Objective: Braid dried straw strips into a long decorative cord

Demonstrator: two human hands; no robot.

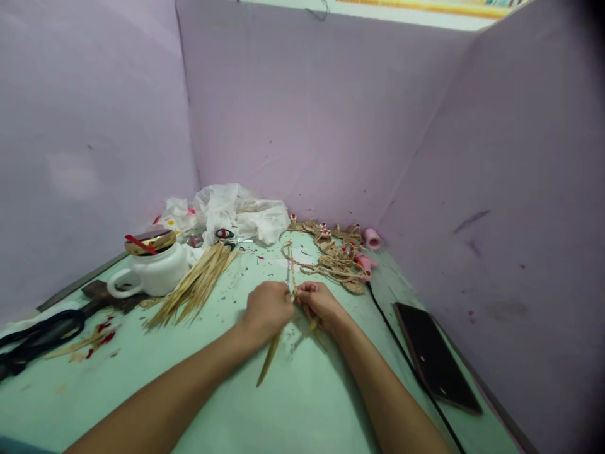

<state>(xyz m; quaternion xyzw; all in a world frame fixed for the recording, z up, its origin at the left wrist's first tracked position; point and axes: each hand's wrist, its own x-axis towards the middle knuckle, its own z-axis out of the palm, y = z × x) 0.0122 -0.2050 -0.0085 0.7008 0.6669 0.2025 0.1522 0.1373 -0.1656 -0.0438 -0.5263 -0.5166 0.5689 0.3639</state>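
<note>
My left hand and my right hand meet at the middle of the pale green table, both closed. Between them they pinch thin straw-coloured sticks and a length of jute twine that runs away from the fingers toward the back. One stick points down and left from under my left hand. Another pokes out below my right wrist.
A bundle of sticks lies left of my hands beside a white lidded mug. Scissors and a white plastic bag sit behind. A heap of twine pieces, pink spool, dark phone and black cable are on the right.
</note>
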